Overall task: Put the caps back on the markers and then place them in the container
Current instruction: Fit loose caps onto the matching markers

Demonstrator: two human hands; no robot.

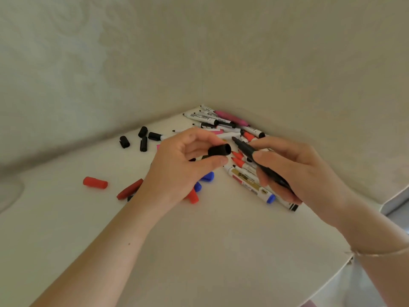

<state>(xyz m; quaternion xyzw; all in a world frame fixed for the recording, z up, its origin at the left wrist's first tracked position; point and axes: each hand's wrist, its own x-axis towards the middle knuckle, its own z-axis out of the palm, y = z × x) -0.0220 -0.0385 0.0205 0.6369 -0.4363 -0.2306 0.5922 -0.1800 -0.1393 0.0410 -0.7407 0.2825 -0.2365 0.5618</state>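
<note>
My left hand (181,165) pinches a black cap (219,150) between thumb and fingers, its open end facing right. My right hand (294,167) holds a black marker (261,161) whose bare tip points up-left, a short gap from the cap. Beneath and behind my hands lies a pile of uncapped markers (223,124) with white barrels and red, black or pink ends, pushed into the corner of the white table (199,240). A marker with a blue end (269,197) lies under my right hand. No container is in view.
Loose black caps (141,139) lie to the left of the pile. A red cap (95,182) sits alone further left, more red caps (129,189) and blue caps (208,176) lie under my left wrist. Walls meet behind the pile. The table edge falls away at right.
</note>
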